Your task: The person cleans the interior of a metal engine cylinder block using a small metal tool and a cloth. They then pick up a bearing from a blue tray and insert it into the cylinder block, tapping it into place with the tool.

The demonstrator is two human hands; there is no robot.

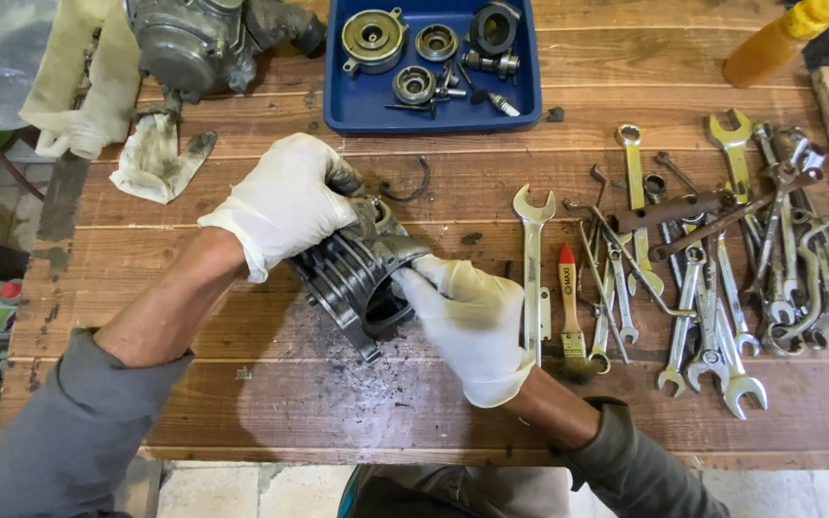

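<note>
Finned engine cylinder (362,278) over workbench (271,403), clasped by gloved left hand (285,203), right hand (472,321) apparently pinching its bore rim; liable to slip from greasy gloves onto wrenches (712,317).

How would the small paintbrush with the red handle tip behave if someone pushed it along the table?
The paintbrush looks light, so it would probably slide easily on the wooden table. Its flat handle suggests it would not roll. It lies right beside the long wrench, so a sideways push would likely knock against that.
</note>
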